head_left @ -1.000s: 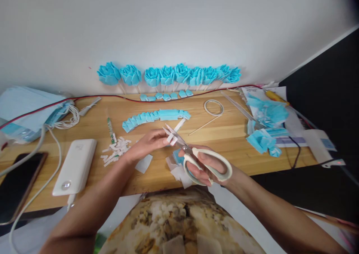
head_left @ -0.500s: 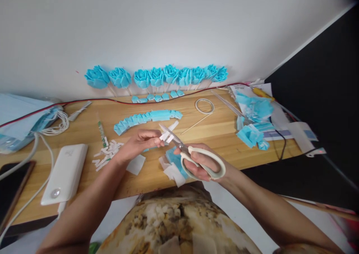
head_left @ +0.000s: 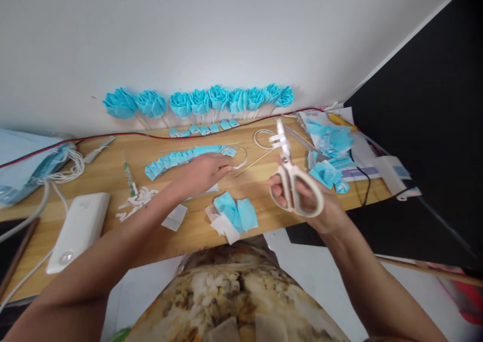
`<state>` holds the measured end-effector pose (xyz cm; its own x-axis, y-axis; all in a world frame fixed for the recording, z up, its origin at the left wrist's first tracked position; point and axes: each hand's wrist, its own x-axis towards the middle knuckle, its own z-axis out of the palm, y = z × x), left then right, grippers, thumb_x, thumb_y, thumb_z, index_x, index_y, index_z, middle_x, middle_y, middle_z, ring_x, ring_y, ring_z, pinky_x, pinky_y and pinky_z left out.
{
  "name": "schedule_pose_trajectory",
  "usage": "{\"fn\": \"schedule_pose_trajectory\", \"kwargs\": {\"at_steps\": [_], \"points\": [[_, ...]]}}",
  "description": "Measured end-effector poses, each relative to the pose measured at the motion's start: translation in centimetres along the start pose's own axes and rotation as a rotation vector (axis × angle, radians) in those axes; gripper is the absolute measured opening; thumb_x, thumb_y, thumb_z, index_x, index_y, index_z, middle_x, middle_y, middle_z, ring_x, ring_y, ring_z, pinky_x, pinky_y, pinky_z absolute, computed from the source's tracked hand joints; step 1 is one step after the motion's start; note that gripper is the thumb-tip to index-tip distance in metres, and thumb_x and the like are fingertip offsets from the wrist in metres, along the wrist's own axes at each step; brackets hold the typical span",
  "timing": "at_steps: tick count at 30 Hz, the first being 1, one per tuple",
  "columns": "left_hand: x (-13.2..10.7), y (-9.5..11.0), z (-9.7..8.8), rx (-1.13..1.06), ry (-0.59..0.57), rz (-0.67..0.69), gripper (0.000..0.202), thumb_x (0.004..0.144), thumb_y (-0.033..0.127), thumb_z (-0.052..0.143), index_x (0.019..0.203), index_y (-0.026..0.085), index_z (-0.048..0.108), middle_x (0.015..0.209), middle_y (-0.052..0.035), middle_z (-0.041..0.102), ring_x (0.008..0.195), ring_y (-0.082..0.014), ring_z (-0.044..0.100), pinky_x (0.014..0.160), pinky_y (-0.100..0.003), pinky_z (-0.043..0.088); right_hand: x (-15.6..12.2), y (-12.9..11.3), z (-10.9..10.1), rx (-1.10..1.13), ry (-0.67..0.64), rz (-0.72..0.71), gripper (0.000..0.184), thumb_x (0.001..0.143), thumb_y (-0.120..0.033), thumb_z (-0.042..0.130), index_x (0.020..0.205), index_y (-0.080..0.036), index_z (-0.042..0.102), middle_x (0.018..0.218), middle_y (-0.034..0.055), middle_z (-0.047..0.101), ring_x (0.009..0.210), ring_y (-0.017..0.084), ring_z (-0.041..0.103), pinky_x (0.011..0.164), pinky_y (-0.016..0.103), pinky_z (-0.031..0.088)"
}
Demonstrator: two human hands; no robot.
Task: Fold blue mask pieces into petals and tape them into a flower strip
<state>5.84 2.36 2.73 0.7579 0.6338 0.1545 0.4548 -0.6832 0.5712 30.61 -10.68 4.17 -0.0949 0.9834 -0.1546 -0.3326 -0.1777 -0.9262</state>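
Right hand point(head_left: 325, 211) is gripping the scissors point(head_left: 286, 163) in the head view I am monitoring remotely, white strips point(head_left: 278, 141) crossing them ahead of my grip, while to its left my left hand point(head_left: 206, 175) is meeting a pale ring point(head_left: 246, 157), though whether it is clamping down I cannot tell.

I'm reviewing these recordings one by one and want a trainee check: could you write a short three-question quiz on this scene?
1. What does the right hand hold?
a) a phone
b) scissors
c) a power bank

2. True or false: the blue flowers are lined up along the wall.

3. Fill in: the left hand holds a thin, round ____.

Key: 1 b; 2 true; 3 ring.
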Motion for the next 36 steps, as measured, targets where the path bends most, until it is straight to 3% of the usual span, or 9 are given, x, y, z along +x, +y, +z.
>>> {"fn": "schedule_pose_trajectory", "kwargs": {"at_steps": [4,8,15,20,24,27,30,33,36], "points": [[5.2,1.0,3.2,0.424,-0.092,-0.012,0.034,0.101,0.031,0.043,0.096,0.014,0.071,0.098,-0.013,0.068,0.09,-0.0248,0.061,0.074,-0.034,0.041,-1.5,-1.1,-2.4,0.01,0.174,-0.077,0.044,0.085,-0.043,0.065,0.127,-0.029,0.063,0.102,0.0082,0.069,0.077,0.019,0.058,0.059,0.031,0.048],[8.3,1.0,5.8,0.481,-0.118,-0.022,0.032,0.098,0.021,0.043,0.095,0.009,0.072,0.098,-0.0177,0.067,0.093,-0.0287,0.061,0.072,-0.036,0.042,-2.8,-1.0,-3.5,-0.076,0.284,-0.034,0.055,0.078,-0.041,0.075,0.13,-0.029,0.062,0.094,0.0054,0.07,0.069,0.016,0.057,0.056,0.028,0.046],[7.0,2.0,5.9,0.503,-0.071,-0.169,0.03,0.096,0.028,0.049,0.105,0.008,0.07,0.11,-0.0209,0.067,0.106,-0.0315,0.062,0.08,-0.037,0.045,-2.9,1.0,-6.6,-0.419,0.425,-0.015,0.057,0.081,-0.043,0.074,0.134,-0.025,0.062,0.101,0.0049,0.076,0.086,0.017,0.065,0.07,0.028,0.052],[6.6,2.7,5.6,0.485,-0.189,-0.339,0.027,0.086,0.018,0.052,0.096,0.004,0.073,0.099,-0.0243,0.072,0.098,-0.0324,0.067,0.079,-0.036,0.047,-1.6,1.4,-7.0,-0.226,0.413,-0.02,0.047,0.086,-0.054,0.061,0.122,-0.025,0.068,0.103,0.0073,0.077,0.083,0.02,0.067,0.063,0.03,0.051],[6.4,2.9,5.4,0.39,-0.239,-0.357,0.025,0.084,0.023,0.053,0.089,0.014,0.076,0.089,-0.0133,0.075,0.086,-0.0246,0.069,0.07,-0.029,0.045,-1.5,0.5,-5.9,-0.05,0.344,-0.132,0.04,0.084,-0.055,0.061,0.111,-0.027,0.069,0.11,0.0067,0.075,0.079,0.018,0.064,0.058,0.028,0.05],[5.6,3.0,4.3,0.323,-0.252,-0.361,0.025,0.082,0.029,0.054,0.091,0.02,0.076,0.088,-0.0067,0.076,0.079,-0.0205,0.067,0.065,-0.026,0.042,-1.9,-0.4,-5.3,0.024,0.333,-0.151,0.029,0.082,-0.046,0.062,0.103,-0.027,0.07,0.111,0.0062,0.074,0.081,0.019,0.065,0.059,0.029,0.052],[3.7,2.9,1.3,0.265,-0.195,-0.393,0.025,0.08,0.029,0.054,0.089,0.02,0.076,0.089,-0.005,0.075,0.078,-0.019,0.065,0.062,-0.026,0.038,-2.1,-0.7,-5.4,0.031,0.331,-0.084,0.033,0.084,-0.049,0.052,0.098,-0.026,0.07,0.105,0.0093,0.076,0.084,0.025,0.068,0.062,0.036,0.056],[-0.2,2.2,-3.3,0.274,-0.001,-0.449,0.026,0.083,0.031,0.051,0.086,0.018,0.074,0.086,-0.0043,0.074,0.075,-0.0169,0.062,0.063,-0.025,0.036,-2.0,-0.3,-5.8,-0.023,0.323,0.009,0.039,0.082,-0.054,0.05,0.092,-0.023,0.071,0.097,0.0125,0.077,0.084,0.028,0.07,0.063,0.039,0.058],[-6.1,1.4,-7.4,0.31,0.169,-0.611,0.03,0.085,0.04,0.053,0.085,0.017,0.072,0.073,-0.0009,0.068,0.065,-0.0136,0.054,0.06,-0.025,0.033,-1.6,0.4,-6.1,-0.097,0.304,0.075,0.044,0.079,-0.062,0.057,0.085,-0.021,0.072,0.093,0.0153,0.077,0.08,0.03,0.072,0.059,0.038,0.059]]}}
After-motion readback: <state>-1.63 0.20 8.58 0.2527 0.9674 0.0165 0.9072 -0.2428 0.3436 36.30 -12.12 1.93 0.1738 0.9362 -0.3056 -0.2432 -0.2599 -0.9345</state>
